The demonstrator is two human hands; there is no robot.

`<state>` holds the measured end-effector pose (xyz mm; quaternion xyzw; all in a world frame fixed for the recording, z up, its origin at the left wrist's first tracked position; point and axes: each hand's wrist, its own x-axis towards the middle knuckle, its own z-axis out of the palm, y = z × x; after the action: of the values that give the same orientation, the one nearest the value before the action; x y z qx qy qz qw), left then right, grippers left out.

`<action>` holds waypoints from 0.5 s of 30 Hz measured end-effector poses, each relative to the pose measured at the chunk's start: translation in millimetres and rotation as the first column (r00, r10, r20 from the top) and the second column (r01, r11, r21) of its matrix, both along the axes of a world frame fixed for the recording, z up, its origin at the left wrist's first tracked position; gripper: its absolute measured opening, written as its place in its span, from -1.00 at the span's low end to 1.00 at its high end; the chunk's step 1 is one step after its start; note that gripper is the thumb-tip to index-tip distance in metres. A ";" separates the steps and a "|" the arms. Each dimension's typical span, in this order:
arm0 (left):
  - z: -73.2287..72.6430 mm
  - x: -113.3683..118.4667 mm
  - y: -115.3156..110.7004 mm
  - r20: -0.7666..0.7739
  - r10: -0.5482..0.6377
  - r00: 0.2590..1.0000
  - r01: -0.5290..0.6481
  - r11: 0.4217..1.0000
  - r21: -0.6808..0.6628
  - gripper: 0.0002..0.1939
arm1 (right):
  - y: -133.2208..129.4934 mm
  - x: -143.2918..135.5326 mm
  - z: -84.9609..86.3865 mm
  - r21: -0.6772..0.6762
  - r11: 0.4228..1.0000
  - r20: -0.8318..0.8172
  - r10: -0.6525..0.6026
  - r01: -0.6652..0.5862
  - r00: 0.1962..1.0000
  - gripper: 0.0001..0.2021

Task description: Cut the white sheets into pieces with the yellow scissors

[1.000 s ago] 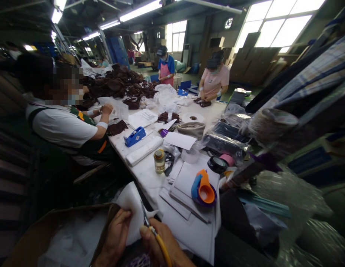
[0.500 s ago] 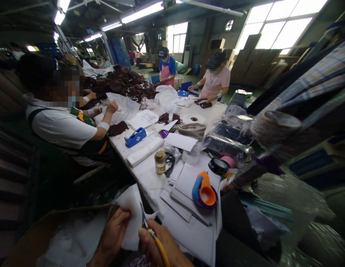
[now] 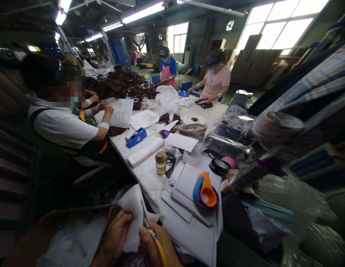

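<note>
My left hand (image 3: 118, 230) pinches the left side of a white sheet (image 3: 133, 207), its thumb lying over the front. Scissors with yellow handles (image 3: 160, 252) are gripped in my right hand (image 3: 154, 237). Their blades point up and away from me, set into the sheet near its right edge. A narrow strip (image 3: 153, 216) hangs off to the right of the blades. Whether the sheet is paper or thin cloth I cannot tell. Below both hands, a cardboard box (image 3: 58, 215) holds whitish, crumpled scraps.
The white table (image 3: 141, 174) runs away from me, its near edge just beyond the sheet. On it lie stacked white sheets (image 3: 183, 218), an orange tape dispenser (image 3: 208, 187), a jar (image 3: 161, 165) and a blue tape dispenser (image 3: 136, 137). A co-worker (image 3: 61, 122) sits at left; others work farther back.
Both my hands keep nearly the same place, and the strip beside the blades lies farther right. The left co-worker's hands moved slightly left with a sheet. A far co-worker's hand reached toward a blue dispenser.
</note>
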<state>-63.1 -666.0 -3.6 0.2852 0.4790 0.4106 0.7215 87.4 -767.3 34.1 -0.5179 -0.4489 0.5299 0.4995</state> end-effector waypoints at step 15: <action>10.5 -5.9 -13.0 -0.007 -0.043 0.999 0.043 0.998 -0.045 -0.80 | 2.9 7.8 17.6 -0.139 0.986 -0.129 0.077 -0.095 0.989 -0.37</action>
<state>-68.9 -679.0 6.9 0.2808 0.4847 0.3832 0.7344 95.2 -764.4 51.7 -0.4991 -0.3997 0.6131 0.4639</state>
